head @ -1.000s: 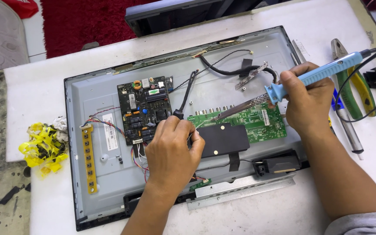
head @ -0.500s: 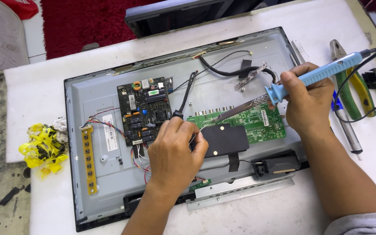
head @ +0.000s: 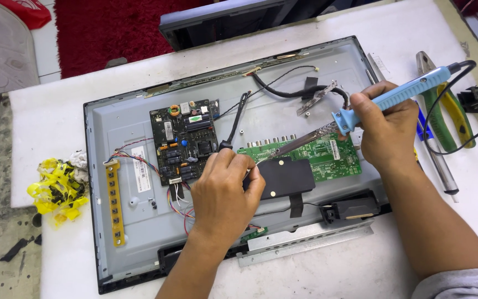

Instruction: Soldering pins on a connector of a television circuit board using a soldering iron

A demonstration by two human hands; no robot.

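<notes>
My right hand (head: 385, 133) grips a blue-handled soldering iron (head: 394, 98), its metal tip slanting down-left onto the left end of a green circuit board (head: 327, 158). My left hand (head: 225, 191) rests on the opened back of a flat screen panel (head: 134, 232), fingers pinched together right by the iron's tip; whatever thin thing they pinch is too small to make out. A black square cover (head: 280, 178) lies just right of that hand. A dark power board (head: 186, 141) sits left of it, with coloured wires running below.
A yellow button strip (head: 114, 202) lies at the panel's left. Crumpled yellow tape (head: 56, 188) sits off the panel's left edge. Green-handled pliers (head: 443, 105) and a screwdriver lie right of the panel, beside the iron's black cord. A dark monitor frame (head: 222, 19) stands behind.
My left hand has shifted slightly right and up, bringing its fingertips closer to the iron's tip. The right hand and iron have barely moved.
</notes>
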